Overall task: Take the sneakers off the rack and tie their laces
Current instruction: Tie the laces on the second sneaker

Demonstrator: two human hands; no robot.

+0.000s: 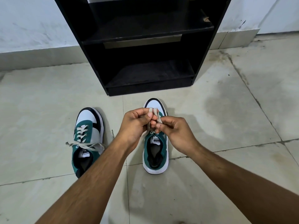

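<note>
Tying the laces of the right sneaker on the floor, just in front of the black rack.

Both sneakers are off the rack, toes toward it, so the laces face up. The left hand pinches a loop and the right hand pinches the other strand, fingers curled close together to make the knot. The left sneaker sits beside, its laces loose. The hands hide the knot, so I cannot tell how far along it is.
</note>
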